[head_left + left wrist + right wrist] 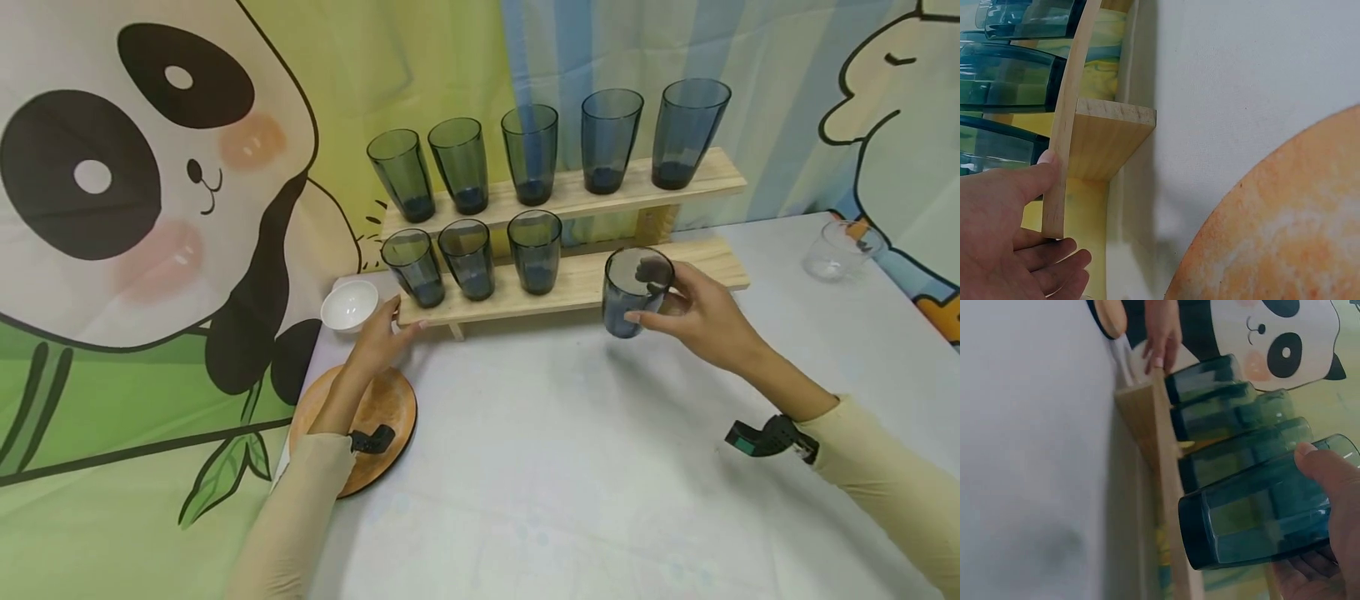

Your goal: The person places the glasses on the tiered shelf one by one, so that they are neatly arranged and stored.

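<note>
In the head view my right hand (705,321) grips a blue-tinted drinking glass (621,307), thumb on the near side. The glass is held upright just in front of the lower board (581,279) of a two-tier wooden rack. My left hand (378,337) holds that board's left end; in the left wrist view the thumb lies on one face and the fingers reach round the other. Three similar glasses (535,254) stand on the lower board. Several taller ones (611,142) line the upper board (708,177). The right wrist view shows the held glass (1260,515) beside the board.
A round orange-brown plate (393,400) lies under my left forearm. Behind my left hand sits a small white bowl (349,306). A clear glass vessel (832,254) stands at the far right of the white table (525,467). Printed curtains (450,58) hang behind the rack.
</note>
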The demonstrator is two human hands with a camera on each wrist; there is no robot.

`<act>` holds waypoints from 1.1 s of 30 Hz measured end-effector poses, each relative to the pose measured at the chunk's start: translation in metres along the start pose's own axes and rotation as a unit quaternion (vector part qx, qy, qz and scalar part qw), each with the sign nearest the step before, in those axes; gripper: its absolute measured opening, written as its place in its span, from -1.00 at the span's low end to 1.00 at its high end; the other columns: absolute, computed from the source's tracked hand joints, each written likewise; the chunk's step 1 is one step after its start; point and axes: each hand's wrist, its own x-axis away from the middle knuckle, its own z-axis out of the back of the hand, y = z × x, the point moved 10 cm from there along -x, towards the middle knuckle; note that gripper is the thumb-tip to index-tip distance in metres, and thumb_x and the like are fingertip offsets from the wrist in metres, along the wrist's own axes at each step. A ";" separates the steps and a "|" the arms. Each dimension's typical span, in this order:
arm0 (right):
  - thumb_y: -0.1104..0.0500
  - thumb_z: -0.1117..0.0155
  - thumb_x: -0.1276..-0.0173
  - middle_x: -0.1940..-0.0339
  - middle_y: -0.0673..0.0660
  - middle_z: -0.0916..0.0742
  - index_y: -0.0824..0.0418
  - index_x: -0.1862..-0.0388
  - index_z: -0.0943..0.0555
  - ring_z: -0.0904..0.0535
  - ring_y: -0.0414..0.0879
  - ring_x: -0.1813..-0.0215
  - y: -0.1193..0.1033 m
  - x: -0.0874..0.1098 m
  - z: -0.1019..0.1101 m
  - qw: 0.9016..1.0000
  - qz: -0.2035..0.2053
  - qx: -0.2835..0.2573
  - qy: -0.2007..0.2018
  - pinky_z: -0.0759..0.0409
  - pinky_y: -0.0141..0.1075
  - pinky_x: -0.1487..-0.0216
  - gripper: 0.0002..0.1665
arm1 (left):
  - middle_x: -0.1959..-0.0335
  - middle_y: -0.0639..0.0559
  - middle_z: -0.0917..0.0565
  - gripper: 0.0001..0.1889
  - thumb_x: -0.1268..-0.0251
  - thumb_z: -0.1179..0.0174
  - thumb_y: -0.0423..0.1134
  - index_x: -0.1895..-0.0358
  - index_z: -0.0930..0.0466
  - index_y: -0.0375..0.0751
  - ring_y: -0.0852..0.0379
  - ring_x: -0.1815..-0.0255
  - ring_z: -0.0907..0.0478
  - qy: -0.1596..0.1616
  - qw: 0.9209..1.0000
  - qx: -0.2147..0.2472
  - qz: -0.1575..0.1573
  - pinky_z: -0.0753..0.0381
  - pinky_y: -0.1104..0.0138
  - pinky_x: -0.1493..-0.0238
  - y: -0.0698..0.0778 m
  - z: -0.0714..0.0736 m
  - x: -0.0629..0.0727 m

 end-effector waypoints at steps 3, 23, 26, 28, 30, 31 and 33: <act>0.16 -0.56 -0.37 -0.42 0.21 -0.56 0.25 -0.49 -0.44 -0.49 0.19 -0.51 -0.001 -0.019 0.010 1.000 -0.011 -0.007 0.011 -0.53 -0.60 -0.26 -0.22 | -0.55 -0.42 -0.35 -0.07 -0.53 -0.27 0.13 -0.68 -0.06 -0.35 -0.33 -0.58 -0.28 0.001 1.000 0.001 -0.001 -0.25 -0.17 -0.60 0.000 0.000 -0.001; -0.08 -0.58 -0.35 -0.17 0.25 -0.67 0.29 -0.24 -0.53 -0.58 0.12 -0.35 0.013 -0.078 0.002 0.998 -0.014 0.025 0.047 -0.48 0.07 -0.51 -0.31 | -0.59 -0.41 -0.30 -0.07 -0.55 -0.25 0.11 -0.68 -0.04 -0.38 -0.34 -0.62 -0.23 -0.006 1.000 -0.003 -0.001 -0.21 -0.17 -0.62 0.002 -0.003 -0.004; -0.08 -0.57 -0.36 -0.15 0.25 -0.66 0.29 -0.23 -0.53 -0.58 0.12 -0.33 0.014 -0.079 0.000 0.998 -0.011 0.023 0.050 -0.47 0.09 -0.51 -0.32 | -0.59 -0.41 -0.29 -0.07 -0.55 -0.26 0.10 -0.68 -0.03 -0.40 -0.34 -0.62 -0.22 -0.009 1.000 0.003 0.001 -0.20 -0.17 -0.62 0.002 -0.004 -0.003; -0.09 -0.57 -0.36 -0.16 0.25 -0.66 0.29 -0.26 -0.52 -0.58 0.13 -0.34 0.015 -0.080 -0.001 0.998 -0.014 0.023 0.050 -0.47 0.09 -0.51 -0.29 | -0.60 -0.42 -0.29 -0.07 -0.55 -0.26 0.10 -0.67 -0.03 -0.41 -0.34 -0.63 -0.21 -0.009 1.000 0.005 0.001 -0.20 -0.18 -0.62 0.002 -0.005 -0.003; -0.10 -0.57 -0.36 -0.20 0.27 -0.65 0.30 -0.31 -0.50 -0.57 0.14 -0.36 0.017 -0.080 -0.002 0.998 -0.018 0.025 0.047 -0.46 0.09 -0.52 -0.25 | -0.60 -0.41 -0.28 -0.07 -0.55 -0.25 0.10 -0.68 -0.03 -0.40 -0.34 -0.63 -0.21 -0.010 1.000 0.007 0.001 -0.20 -0.18 -0.62 0.002 -0.005 -0.002; -0.11 -0.57 -0.36 -0.21 0.27 -0.65 0.30 -0.33 -0.49 -0.56 0.15 -0.37 0.018 -0.080 -0.003 0.998 -0.021 0.026 0.046 -0.46 0.09 -0.52 -0.23 | -0.60 -0.41 -0.28 -0.07 -0.55 -0.25 0.11 -0.68 -0.03 -0.39 -0.33 -0.63 -0.20 -0.011 1.000 0.005 0.002 -0.20 -0.18 -0.62 0.002 -0.006 -0.002; -0.10 -0.57 -0.35 -0.25 0.27 -0.64 0.29 -0.38 -0.48 -0.55 0.16 -0.39 0.019 -0.081 -0.005 0.999 -0.023 0.020 0.041 -0.44 0.09 -0.53 -0.19 | -0.61 -0.41 -0.27 -0.07 -0.56 -0.24 0.11 -0.68 -0.02 -0.39 -0.34 -0.63 -0.20 -0.012 1.000 0.005 0.003 -0.19 -0.19 -0.62 0.001 -0.006 -0.002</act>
